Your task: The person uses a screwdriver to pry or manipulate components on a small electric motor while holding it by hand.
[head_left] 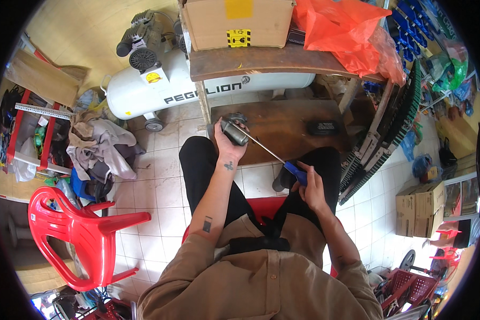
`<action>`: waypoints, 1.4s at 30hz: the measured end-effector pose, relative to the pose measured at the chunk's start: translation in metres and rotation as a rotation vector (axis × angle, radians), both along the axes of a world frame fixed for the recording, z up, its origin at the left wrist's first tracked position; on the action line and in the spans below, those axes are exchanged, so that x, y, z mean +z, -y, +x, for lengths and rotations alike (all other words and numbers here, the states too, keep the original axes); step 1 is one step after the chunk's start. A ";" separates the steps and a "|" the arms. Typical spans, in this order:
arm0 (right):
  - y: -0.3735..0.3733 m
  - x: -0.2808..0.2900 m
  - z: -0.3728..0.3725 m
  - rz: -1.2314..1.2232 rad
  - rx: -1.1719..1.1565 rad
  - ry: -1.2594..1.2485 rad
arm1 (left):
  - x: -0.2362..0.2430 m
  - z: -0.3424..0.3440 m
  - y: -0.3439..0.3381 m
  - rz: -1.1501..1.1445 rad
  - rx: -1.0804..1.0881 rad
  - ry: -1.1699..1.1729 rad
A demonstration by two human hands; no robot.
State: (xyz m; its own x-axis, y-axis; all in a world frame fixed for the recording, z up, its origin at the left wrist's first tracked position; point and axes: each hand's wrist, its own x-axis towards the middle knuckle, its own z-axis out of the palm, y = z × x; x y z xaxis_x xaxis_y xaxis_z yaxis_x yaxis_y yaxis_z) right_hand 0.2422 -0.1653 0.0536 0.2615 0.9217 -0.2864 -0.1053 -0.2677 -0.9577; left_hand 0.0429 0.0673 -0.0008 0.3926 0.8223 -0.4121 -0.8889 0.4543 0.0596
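Brown shirt [240, 282] nearest, the left hand [228, 149] cups a dark cylinder [236, 133] by the left edge of the worktop [298, 143], while the right hand [311, 189] grips a blue-handled screwdriver [295, 172] that could skid off rounded metal into the left

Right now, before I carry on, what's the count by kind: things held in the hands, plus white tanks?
Blue-handled tool, in the right hand: 1
Metal part, in the left hand: 1
White tank: 1
Total: 3
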 end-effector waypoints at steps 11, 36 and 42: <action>-0.006 -0.003 -0.013 0.276 -0.020 0.115 | 0.000 0.000 0.000 0.018 0.016 -0.003; -0.002 -0.001 0.004 0.034 0.062 -0.098 | -0.002 0.000 0.000 0.036 0.013 0.036; -0.006 -0.005 -0.004 0.203 -0.096 -0.009 | 0.002 0.000 -0.001 -0.003 0.031 -0.002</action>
State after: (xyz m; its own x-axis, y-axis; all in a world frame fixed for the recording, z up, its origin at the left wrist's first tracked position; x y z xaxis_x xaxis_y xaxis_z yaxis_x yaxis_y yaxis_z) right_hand 0.2379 -0.1595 0.0485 0.3492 0.9317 -0.1001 -0.1300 -0.0576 -0.9898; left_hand 0.0425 0.0686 0.0011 0.3662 0.8326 -0.4155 -0.9023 0.4269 0.0601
